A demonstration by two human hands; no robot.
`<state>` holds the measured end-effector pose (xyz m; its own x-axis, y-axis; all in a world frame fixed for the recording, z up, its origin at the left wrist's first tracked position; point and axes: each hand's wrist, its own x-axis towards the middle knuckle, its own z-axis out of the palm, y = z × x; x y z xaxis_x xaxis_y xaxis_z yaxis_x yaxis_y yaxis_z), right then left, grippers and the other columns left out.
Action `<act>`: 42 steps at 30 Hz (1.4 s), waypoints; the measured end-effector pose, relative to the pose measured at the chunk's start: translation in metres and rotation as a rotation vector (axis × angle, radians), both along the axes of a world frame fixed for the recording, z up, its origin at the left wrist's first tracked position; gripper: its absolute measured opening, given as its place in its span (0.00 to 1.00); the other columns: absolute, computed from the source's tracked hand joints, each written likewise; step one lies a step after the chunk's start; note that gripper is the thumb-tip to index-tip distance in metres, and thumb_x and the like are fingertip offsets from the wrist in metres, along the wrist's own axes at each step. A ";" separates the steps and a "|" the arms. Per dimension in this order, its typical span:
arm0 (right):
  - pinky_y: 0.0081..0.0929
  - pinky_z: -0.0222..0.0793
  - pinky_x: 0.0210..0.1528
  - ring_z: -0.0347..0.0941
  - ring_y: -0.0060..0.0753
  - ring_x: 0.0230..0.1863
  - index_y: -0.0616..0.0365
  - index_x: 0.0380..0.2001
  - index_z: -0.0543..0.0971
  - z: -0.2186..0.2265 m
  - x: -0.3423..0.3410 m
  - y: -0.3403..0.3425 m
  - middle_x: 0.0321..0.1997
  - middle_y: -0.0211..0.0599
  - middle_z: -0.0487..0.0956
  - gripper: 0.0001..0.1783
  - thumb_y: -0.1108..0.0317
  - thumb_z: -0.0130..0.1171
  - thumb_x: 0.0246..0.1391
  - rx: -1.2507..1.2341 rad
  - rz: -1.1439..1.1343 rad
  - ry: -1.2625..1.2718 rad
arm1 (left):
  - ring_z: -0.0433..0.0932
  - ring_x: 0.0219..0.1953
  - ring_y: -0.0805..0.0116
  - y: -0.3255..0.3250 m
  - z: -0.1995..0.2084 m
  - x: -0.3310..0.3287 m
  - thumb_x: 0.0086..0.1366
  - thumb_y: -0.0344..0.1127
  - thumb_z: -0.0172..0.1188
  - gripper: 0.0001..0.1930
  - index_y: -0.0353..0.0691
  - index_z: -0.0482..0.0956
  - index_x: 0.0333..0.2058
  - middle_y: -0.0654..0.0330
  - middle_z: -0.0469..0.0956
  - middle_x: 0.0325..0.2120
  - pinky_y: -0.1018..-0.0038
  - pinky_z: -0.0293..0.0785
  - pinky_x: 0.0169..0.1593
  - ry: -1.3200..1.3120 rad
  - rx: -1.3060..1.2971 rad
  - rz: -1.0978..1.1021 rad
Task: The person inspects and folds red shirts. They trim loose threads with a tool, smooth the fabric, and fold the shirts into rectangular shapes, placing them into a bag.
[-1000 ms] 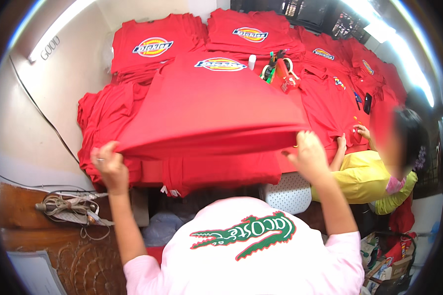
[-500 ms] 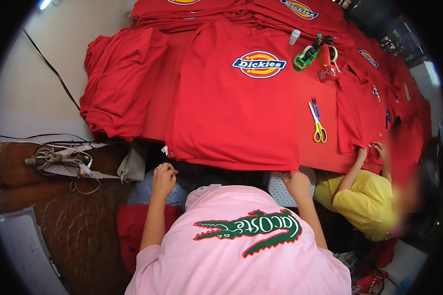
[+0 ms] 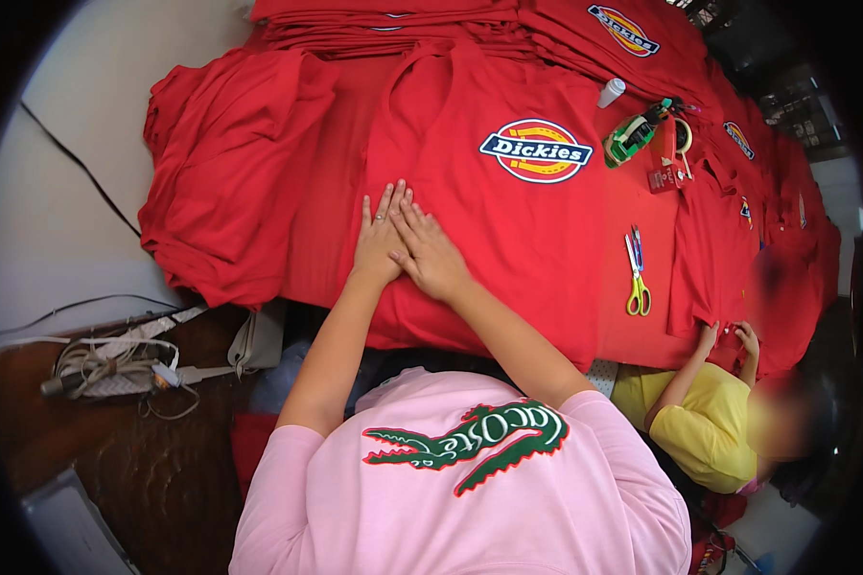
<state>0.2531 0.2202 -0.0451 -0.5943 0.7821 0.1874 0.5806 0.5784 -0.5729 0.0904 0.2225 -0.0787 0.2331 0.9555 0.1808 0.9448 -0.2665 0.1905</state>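
A red sleeveless-looking shirt [image 3: 508,259] with an oval chest emblem lies spread on the red-covered table. Both palms press flat on its left part, below the neckline. My left hand [image 3: 381,235] has its fingers stretched out and wears a ring. Partly overlapping it, my right hand [image 3: 433,254] also lies flat with fingers extended. Neither hand grips anything. To the right of the shirt are yellow-handled scissors [image 3: 637,287] and thread snips [image 3: 638,244] with a blue handle.
A heap of red shirts [image 3: 230,172] lies at left, with folded stacks [image 3: 403,29] behind. Green [image 3: 628,139] and red [image 3: 669,168] tape dispensers stand near a white bottle [image 3: 612,92]. At right, a co-worker in yellow [image 3: 695,422] handles another red shirt [image 3: 705,259]. Bundled cables [image 3: 105,369] hang lower left.
My hands have moved from the shirt's near edge up onto its left part, coming together flat. The view has shifted slightly.
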 end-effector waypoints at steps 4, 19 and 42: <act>0.54 0.45 0.82 0.50 0.55 0.83 0.56 0.77 0.60 -0.012 0.057 0.073 0.83 0.50 0.56 0.41 0.46 0.53 0.70 0.205 -0.363 -0.316 | 0.39 0.82 0.55 0.035 0.023 -0.019 0.75 0.59 0.52 0.42 0.44 0.52 0.79 0.61 0.46 0.81 0.44 0.34 0.80 0.041 -0.064 0.033; 0.54 0.40 0.83 0.46 0.55 0.84 0.62 0.77 0.57 -0.011 0.058 0.100 0.83 0.54 0.54 0.40 0.56 0.55 0.70 0.105 -0.631 -0.183 | 0.38 0.81 0.40 0.146 -0.001 -0.056 0.80 0.57 0.44 0.32 0.46 0.64 0.75 0.47 0.47 0.80 0.33 0.28 0.77 -0.132 0.013 0.348; 0.54 0.36 0.84 0.44 0.50 0.85 0.58 0.79 0.56 -0.024 0.011 -0.007 0.85 0.48 0.52 0.47 0.39 0.52 0.68 0.144 -0.147 -0.342 | 0.49 0.79 0.38 0.092 -0.002 -0.039 0.79 0.52 0.48 0.32 0.46 0.62 0.75 0.41 0.52 0.77 0.31 0.39 0.75 -0.032 0.204 0.297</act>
